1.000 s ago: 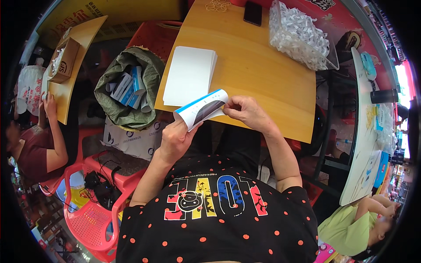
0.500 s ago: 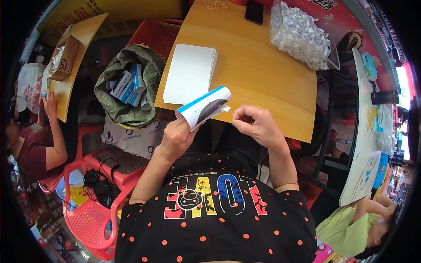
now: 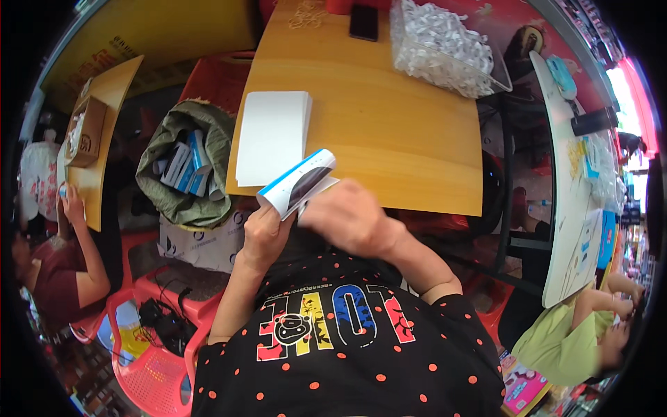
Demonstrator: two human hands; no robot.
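Observation:
My left hand (image 3: 264, 233) is closed on the lower end of a curled printed paper sheet (image 3: 297, 182), white with a blue band and a dark picture. The sheet is held above the table's near edge, bent over into a loose roll. My right hand (image 3: 351, 219) is beside the sheet's lower right edge, smeared by motion, so its fingers cannot be made out. Just behind the roll, a stack of white sheets (image 3: 273, 135) lies on the wooden table (image 3: 389, 139). Left of the table, a green woven sack (image 3: 219, 128) holds several similar rolled sheets (image 3: 186, 167).
A clear bin of white strips (image 3: 445, 52) stands at the far right of the table. A black phone (image 3: 363, 22) and rubber bands (image 3: 308, 14) lie at its far edge. Lower left is a red plastic chair (image 3: 149, 372). One person (image 3: 62, 271) sits left, another (image 3: 563, 340) right.
My right hand has moved left, from apart to beside the rolled sheet. My left hand still holds the sheet. The whole view has shifted slightly.

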